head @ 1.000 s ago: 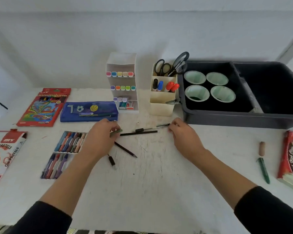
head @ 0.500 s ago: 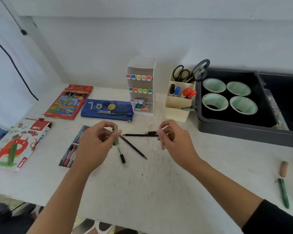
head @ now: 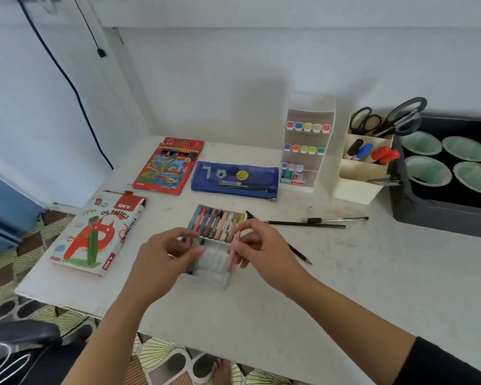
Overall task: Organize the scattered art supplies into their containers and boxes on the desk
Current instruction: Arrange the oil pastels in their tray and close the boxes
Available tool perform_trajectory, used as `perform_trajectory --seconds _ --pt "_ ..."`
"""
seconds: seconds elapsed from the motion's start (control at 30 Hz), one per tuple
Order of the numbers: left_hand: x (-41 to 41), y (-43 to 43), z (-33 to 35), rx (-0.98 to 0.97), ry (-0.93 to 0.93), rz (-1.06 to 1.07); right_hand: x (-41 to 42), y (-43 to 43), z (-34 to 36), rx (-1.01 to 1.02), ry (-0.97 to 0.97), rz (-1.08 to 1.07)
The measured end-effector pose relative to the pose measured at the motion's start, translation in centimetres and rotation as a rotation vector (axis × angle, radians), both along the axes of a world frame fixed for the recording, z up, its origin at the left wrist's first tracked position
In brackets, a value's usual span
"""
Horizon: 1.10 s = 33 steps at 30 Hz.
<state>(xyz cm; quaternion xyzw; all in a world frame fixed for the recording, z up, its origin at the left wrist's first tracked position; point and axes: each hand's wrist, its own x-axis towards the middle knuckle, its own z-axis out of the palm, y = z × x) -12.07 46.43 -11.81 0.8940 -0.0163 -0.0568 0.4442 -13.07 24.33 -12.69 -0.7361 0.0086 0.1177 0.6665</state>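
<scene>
A clear plastic pastel tray (head: 215,262) lies on the white desk, its far row filled with several oil pastels (head: 220,223) and its near slots mostly bare. My left hand (head: 164,262) pinches a green pastel (head: 197,245) over the tray's left part. My right hand (head: 261,250) pinches a pink pastel (head: 231,258) held upright over the tray's right part. The Oil Pastels box (head: 97,234) lies to the left near the desk's edge.
Black pencils and a pen (head: 317,222) lie right of the tray. Behind stand a red coloured-pencil box (head: 168,166), a blue pencil case (head: 233,177), a white marker rack (head: 306,145), a cream holder (head: 364,170) with scissors, and a dark bin (head: 433,215) with green cups.
Both hands have moved left from the pencils to over the pastel tray, each with a pastel in it. The view has swung left too.
</scene>
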Motion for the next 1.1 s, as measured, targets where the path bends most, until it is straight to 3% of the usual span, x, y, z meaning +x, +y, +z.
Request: perform_trajectory --seconds 0.23,0.5,0.83,1.1 --pt "1.2 0.7 -2.4 0.041 -0.131 -0.131 0.0 5.2 -1.6 -0.304 -0.119 -0.118" --pt "2.3 1.9 -3.8 0.083 -0.282 -0.201 0.3 6.7 -2.1 -0.393 -0.084 -0.292" --pt "3.4 4.1 -2.8 0.058 -0.080 -0.385 0.0 7.5 -2.4 -0.645 -0.277 -0.171" --pt "2.6 3.3 -3.4 0.096 -0.124 -0.332 -0.6 7.8 -3.1 -0.736 -0.382 -0.145"
